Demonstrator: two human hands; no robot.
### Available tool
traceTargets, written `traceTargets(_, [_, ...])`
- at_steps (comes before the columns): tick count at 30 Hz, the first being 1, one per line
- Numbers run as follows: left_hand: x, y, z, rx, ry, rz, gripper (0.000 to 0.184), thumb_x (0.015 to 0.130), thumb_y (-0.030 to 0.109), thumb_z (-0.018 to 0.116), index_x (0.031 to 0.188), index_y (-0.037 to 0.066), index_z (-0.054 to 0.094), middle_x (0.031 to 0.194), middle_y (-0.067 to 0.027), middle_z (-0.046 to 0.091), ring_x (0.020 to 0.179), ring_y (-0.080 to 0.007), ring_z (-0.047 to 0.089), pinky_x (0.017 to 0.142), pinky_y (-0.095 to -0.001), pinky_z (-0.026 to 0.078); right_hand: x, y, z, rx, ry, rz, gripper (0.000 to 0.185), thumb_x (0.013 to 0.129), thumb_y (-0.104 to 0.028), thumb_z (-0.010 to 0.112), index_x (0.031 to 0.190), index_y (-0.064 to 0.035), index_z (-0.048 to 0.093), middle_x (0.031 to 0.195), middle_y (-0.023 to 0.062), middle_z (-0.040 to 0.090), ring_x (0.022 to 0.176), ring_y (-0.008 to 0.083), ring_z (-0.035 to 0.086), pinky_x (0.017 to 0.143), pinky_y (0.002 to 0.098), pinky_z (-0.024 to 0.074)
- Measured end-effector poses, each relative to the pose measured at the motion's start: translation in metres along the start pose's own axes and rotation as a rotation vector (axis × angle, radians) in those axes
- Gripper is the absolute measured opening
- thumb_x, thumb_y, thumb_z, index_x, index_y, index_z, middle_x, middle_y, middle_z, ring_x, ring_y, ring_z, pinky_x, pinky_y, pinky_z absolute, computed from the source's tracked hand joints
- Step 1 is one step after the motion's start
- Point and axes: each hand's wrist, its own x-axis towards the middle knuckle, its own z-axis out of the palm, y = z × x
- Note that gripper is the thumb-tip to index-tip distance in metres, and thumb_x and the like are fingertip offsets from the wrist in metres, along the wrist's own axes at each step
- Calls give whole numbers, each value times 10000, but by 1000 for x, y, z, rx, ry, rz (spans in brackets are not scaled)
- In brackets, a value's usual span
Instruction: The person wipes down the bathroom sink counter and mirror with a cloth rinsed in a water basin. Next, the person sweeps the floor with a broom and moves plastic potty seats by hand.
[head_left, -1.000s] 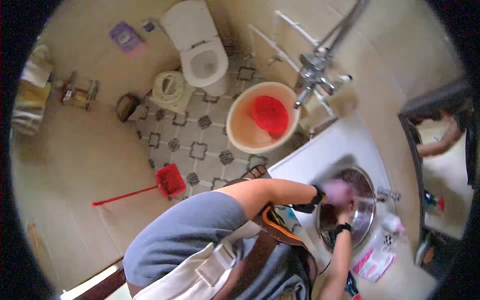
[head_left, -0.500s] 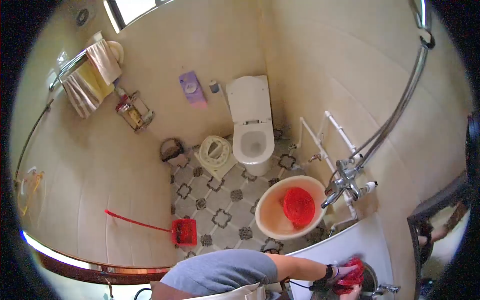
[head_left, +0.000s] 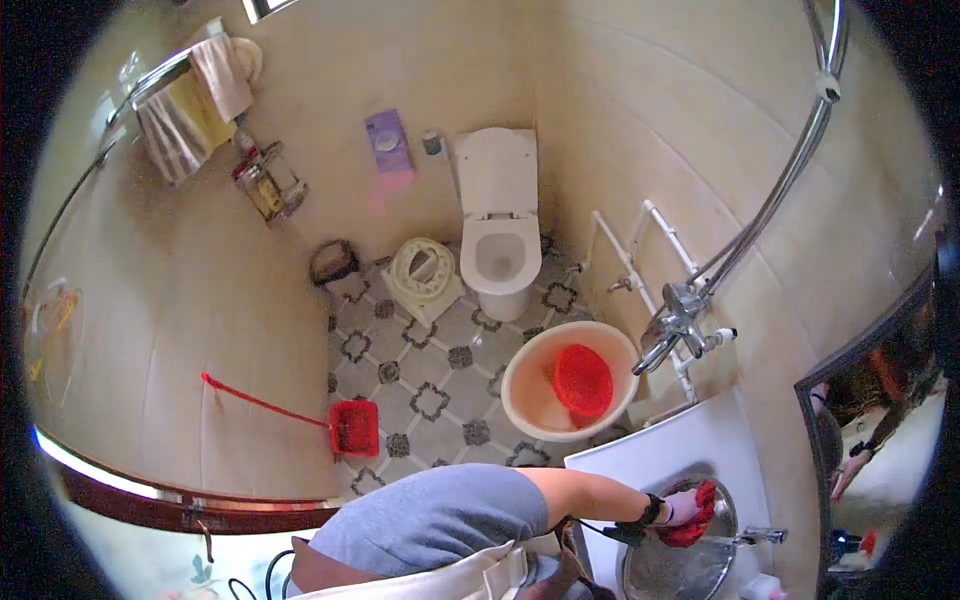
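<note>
My left hand (head_left: 684, 508), with a dark band at the wrist, reaches over the metal sink basin (head_left: 655, 575). Its fingers are closed on a bunched red cloth (head_left: 704, 512). Part of the cloth hangs down at the basin's upper side, close to the chrome faucet (head_left: 762, 536). A pale streak, apparently running water, leads from the spout toward the cloth. My right hand is out of view.
The white counter (head_left: 610, 465) surrounds the basin, with a mirror (head_left: 880, 430) beyond. A large pale tub (head_left: 520, 415) holding a red basket (head_left: 583, 382) stands on the floor near the shower mixer (head_left: 680, 315). A toilet (head_left: 500, 265) and red dustpan (head_left: 354, 430) are farther off.
My right hand, earlier at the cloth beside my left, has gone out of view. The view has shifted, showing more of the basin. My left hand still holds the red cloth.
</note>
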Motion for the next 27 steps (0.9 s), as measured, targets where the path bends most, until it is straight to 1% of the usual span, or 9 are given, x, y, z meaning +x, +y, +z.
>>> traceTargets(3, [-9,0,6,90,3,-21,340,869,324,391,916,53,590,892,-198,637,842,-326,623,738,-414,468,7,-49,9,410,-210,154,672,747,-220,654,1269,-3,291,1140,211,447,1071,288,432,869,470,354])
traceTargets(7, [-35,-6,6,802,-157,191,292,756,300,541,893,55,619,848,-171,649,779,-308,636,699,-425,485,11,-96,14,833,-390,214,572,747,-192,638,1197,-2,340,1087,195,474,1010,278,462,816,424,374])
traceTargets(13, [-79,-18,-11,1184,135,439,606,630,180,611,1182,-38,486,1263,-279,408,1203,-434,357,974,-506,341,7,-132,20,1113,-581,261,423,747,-151,612,1088,-1,412,1006,171,515,918,263,507,737,354,403])
traceTargets(16, [-76,-49,-21,705,375,351,897,587,10,618,1359,-13,162,1294,-298,344,1144,-417,433,929,-453,412,-10,-147,29,1174,-629,325,349,747,-130,600,1034,0,448,965,160,536,872,256,529,697,320,417])
traceTargets(19, [-75,-59,-26,498,321,49,953,594,51,698,1358,-33,134,1301,-292,342,1192,-392,403,960,-411,398,-29,-157,34,1209,-660,393,277,747,-109,587,980,0,484,925,148,556,826,248,551,658,285,432])
traceTargets(22, [-80,-44,-27,434,211,-31,634,678,124,632,1195,-66,319,929,-258,598,837,-378,607,705,-438,502,-45,-135,38,1214,-633,447,207,747,-88,574,925,1,520,884,136,577,780,241,574,618,250,446])
traceTargets(23, [-64,-61,-17,564,377,-45,397,659,112,588,1033,3,513,789,-243,610,733,-373,609,650,-428,499,-45,-115,38,1219,-612,453,184,747,-81,570,907,1,532,871,132,584,765,238,581,605,239,451])
traceTargets(25, [-71,-55,-25,654,385,113,131,637,109,577,580,-6,602,691,-207,613,657,-337,616,579,-389,511,-45,-39,39,1191,-488,353,142,747,-67,561,871,2,556,844,124,597,734,233,596,578,216,461])
traceTargets(27, [-53,-74,-35,715,175,90,241,648,117,593,800,-70,595,793,-247,617,718,-365,625,628,-413,514,-53,37,39,1167,-358,249,107,747,-53,553,835,2,581,817,116,611,704,229,611,552,193,471])
